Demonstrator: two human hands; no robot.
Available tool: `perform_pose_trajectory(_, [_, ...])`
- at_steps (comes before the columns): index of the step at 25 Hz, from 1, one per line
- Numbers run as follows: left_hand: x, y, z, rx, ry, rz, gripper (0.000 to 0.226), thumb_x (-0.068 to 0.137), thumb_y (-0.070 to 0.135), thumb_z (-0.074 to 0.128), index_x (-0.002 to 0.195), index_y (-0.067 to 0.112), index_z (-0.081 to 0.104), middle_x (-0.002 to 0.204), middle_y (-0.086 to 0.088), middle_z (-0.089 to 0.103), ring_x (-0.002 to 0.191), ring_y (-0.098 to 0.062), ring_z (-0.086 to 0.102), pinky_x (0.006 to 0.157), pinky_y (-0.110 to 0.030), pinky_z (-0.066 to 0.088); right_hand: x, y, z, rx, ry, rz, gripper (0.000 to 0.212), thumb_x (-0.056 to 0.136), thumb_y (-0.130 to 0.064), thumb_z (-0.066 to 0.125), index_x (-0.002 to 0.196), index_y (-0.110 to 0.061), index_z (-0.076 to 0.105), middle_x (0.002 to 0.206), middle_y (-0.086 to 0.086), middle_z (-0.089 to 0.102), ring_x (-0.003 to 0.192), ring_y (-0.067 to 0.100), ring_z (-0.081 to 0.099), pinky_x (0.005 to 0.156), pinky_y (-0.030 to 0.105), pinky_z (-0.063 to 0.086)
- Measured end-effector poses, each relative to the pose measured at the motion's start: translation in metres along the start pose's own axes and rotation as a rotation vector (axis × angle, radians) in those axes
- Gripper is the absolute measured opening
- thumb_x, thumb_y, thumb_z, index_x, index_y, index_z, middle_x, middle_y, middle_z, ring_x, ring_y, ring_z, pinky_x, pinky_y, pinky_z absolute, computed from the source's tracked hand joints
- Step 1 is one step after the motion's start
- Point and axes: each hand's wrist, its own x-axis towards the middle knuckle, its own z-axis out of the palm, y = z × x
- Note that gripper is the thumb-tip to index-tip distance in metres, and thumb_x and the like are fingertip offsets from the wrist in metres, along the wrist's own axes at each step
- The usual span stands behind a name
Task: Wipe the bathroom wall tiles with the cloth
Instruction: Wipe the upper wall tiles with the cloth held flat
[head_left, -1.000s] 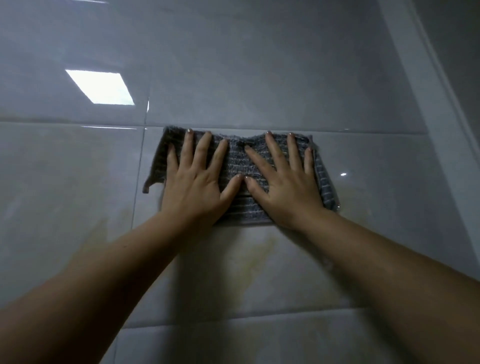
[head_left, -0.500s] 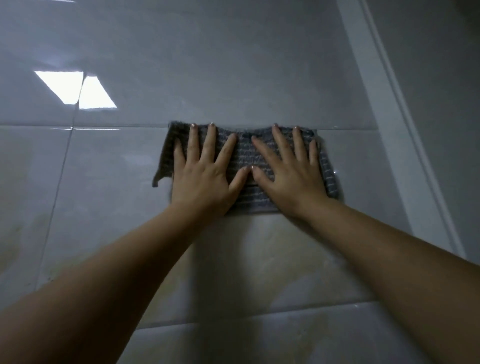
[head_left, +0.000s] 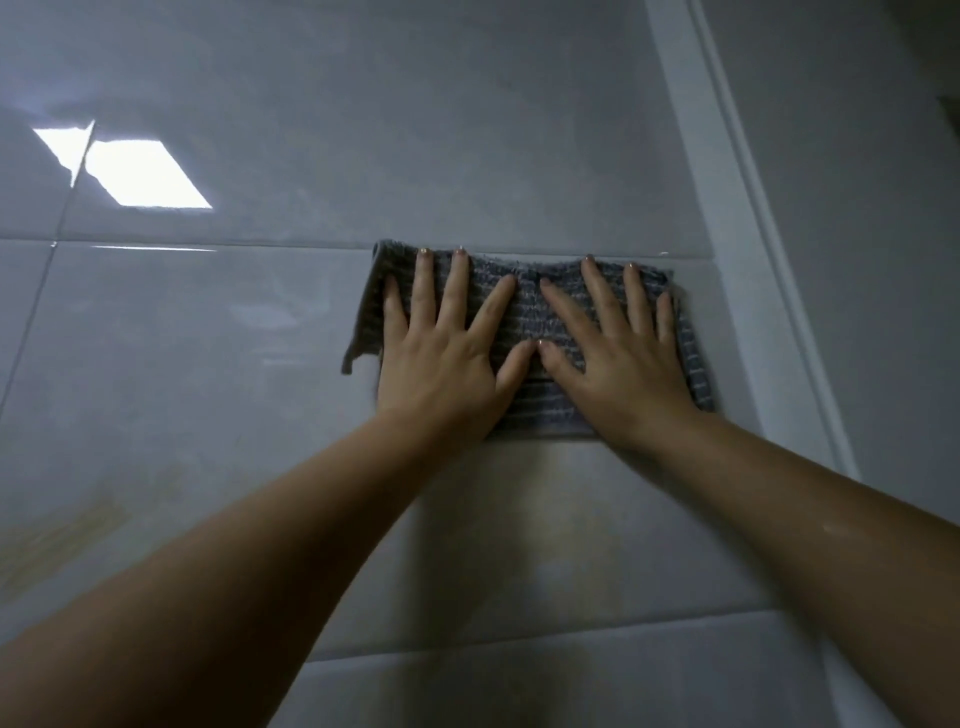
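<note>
A grey striped cloth (head_left: 529, 317) lies spread flat against the glossy pale wall tiles (head_left: 208, 364), just below a horizontal grout line. My left hand (head_left: 441, 358) presses its left half and my right hand (head_left: 618, 364) presses its right half. Both palms are flat with fingers spread, and the thumbs almost touch in the middle. The cloth's right edge lies close to the white corner trim (head_left: 748, 312). Its lower left corner hangs loose beside my left hand.
The white trim runs up the corner, with a plain side wall (head_left: 857, 260) to its right. A ceiling light's reflection (head_left: 140, 176) shines on the upper left tile. Yellowish stains (head_left: 571, 519) mark the tile below the cloth, and another yellowish patch (head_left: 88, 525) sits at the lower left.
Both hands have slid the cloth to the right along the tile, from near the vertical grout line to just beside the corner trim. The hand positions on the cloth are unchanged.
</note>
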Motion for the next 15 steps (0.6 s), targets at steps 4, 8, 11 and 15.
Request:
perform_pose_trajectory(4, [0.058,0.015,-0.004,-0.015,-0.001,-0.021,0.067,0.096,0.068,0.011,0.156,0.040,0.000,0.166,-0.006,-0.009,0.150,-0.032,-0.018,0.120,-0.054,-0.009,0.049,0.024,-0.010,0.021,-0.025,0.052,0.057,0.096,-0.064,0.015,0.148,-0.051,-0.002,0.162,-0.008,-0.014,0.147,0.027,-0.020,0.116,0.056,-0.012])
perform_pose_trajectory(8, [0.052,0.029,0.005,-0.018,0.029,0.000,0.066,0.096,0.068,0.011,0.156,0.041,0.003,0.166,-0.005,-0.007,0.150,-0.031,-0.016,0.120,-0.053,-0.009,0.035,0.036,-0.004,0.019,0.038,0.068,0.057,0.095,-0.064,0.016,0.149,-0.050,0.003,0.163,-0.006,-0.008,0.148,0.028,-0.015,0.117,0.055,-0.011])
perform_pose_trajectory(11, [0.033,0.032,0.008,-0.044,0.040,0.059,0.067,0.096,0.069,0.010,0.156,0.041,0.003,0.166,-0.005,-0.007,0.150,-0.031,-0.017,0.120,-0.052,-0.011,0.009,0.036,-0.002,0.014,0.034,0.095,0.061,0.091,-0.064,0.013,0.150,-0.048,0.002,0.163,-0.004,-0.007,0.148,0.029,-0.014,0.117,0.055,-0.011])
perform_pose_trajectory(15, [0.008,0.022,0.005,-0.059,0.031,0.081,0.066,0.096,0.068,0.011,0.156,0.041,0.002,0.166,-0.004,-0.007,0.151,-0.029,-0.017,0.120,-0.051,-0.011,-0.012,0.013,0.003,-0.010,0.008,0.165,0.064,0.089,-0.065,0.008,0.149,-0.048,-0.003,0.163,-0.003,-0.009,0.147,0.031,-0.016,0.115,0.055,-0.012])
